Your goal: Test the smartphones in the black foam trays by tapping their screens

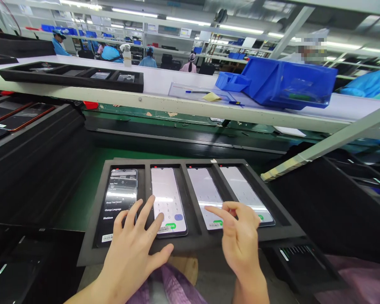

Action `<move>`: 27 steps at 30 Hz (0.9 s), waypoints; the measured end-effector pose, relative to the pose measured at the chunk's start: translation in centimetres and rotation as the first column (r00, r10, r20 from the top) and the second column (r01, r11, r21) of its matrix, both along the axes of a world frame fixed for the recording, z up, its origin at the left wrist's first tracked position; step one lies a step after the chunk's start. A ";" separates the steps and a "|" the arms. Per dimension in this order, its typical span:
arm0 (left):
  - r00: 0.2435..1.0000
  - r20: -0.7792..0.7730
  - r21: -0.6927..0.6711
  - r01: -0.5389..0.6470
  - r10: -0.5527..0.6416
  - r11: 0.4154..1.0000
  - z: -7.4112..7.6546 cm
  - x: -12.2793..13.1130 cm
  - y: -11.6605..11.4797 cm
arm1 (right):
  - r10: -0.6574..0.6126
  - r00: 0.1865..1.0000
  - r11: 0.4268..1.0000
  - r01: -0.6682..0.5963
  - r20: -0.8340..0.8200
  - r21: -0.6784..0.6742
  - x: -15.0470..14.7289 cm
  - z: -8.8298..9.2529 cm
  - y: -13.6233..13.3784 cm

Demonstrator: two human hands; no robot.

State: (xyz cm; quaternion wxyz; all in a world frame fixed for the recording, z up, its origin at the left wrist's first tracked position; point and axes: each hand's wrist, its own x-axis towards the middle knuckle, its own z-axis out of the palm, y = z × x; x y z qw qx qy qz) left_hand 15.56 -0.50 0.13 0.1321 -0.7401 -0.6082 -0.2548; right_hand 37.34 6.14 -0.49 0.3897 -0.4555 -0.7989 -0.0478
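A black foam tray [190, 247] lies in front of me with several phones in its slots. The leftmost phone [118, 202] shows a dark menu screen. The second phone [167, 196] shows a white keypad; my left hand [134, 247] rests open over it, fingers spread, a fingertip on the keypad. The third phone [205, 194] and the fourth phone [245, 192] also show white screens. My right hand [239, 240] hovers over the third phone's lower end with the index finger stretched out towards it and the other fingers curled. Neither hand holds anything.
A green conveyor belt [82, 185] runs under the tray. A white shelf [183, 101] above carries a black tray [72, 76], a blue bin [285, 82] and pens. More phone trays [15, 116] sit left; dark trays [351, 202] stand right. Several workers stand far back.
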 end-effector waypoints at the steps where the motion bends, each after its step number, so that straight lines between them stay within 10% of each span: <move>1: 1.000 0.024 -0.002 0.000 0.000 1.000 0.0 0.3 0.0 | -0.045 0.999 0.999 0.045 -0.016 0.015 0.7 -0.1 0.2; 6: 0.995 0.040 0.052 0.090 -0.092 0.995 0.1 4.1 1.0 | -0.190 0.981 0.981 0.191 -0.038 0.020 4.0 -0.4 1.3; 12: 0.981 -0.055 0.023 0.188 -0.187 0.982 0.3 8.6 3.5 | -0.032 0.999 0.996 0.031 -0.006 -0.083 5.9 -0.5 1.9; 27: 0.988 -0.079 -0.008 0.132 -0.132 0.991 0.2 9.7 3.8 | 0.073 0.997 0.979 -0.073 -0.006 -0.188 5.6 0.0 1.6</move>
